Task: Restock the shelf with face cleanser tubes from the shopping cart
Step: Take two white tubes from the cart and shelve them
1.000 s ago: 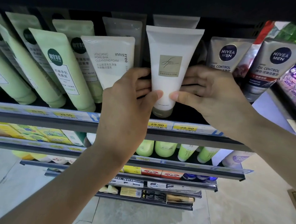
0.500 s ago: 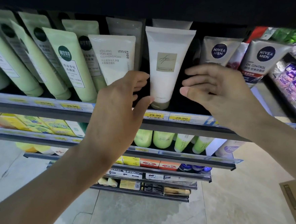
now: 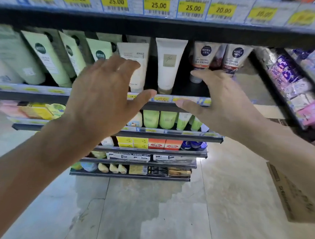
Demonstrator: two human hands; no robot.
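From my remote seat I see the white plastic face cleanser tube with a beige square label (image 3: 167,64) standing in the upper centre of the frame on the black metal shelf (image 3: 42,98), its long axis upright, the flat crimped end up and the tan cap down at the shelf's front lip. It stands alone in its slot, with a dark gap on either side. My left hand (image 3: 102,98) hangs in front of the shelf at centre left, fingers spread and relaxed, holding nothing, its thumb tip reaching across the price strip just below the tube. My right hand (image 3: 217,99) hangs at centre right, fingers likewise apart and empty, clear of the tube. Just left of the white tube stands a cream matte tube with grey print (image 3: 136,62), partly hidden by my left fingers; further left lean pale green glossy tubes with dark round logos (image 3: 45,59). To the right stand grey Nivea Men tubes (image 3: 206,55). Yellow price tags (image 3: 158,5) line the upper shelf edge along the top of the frame. A brown cardboard box (image 3: 285,195) sits on the pale tiled floor (image 3: 146,212) at lower right.
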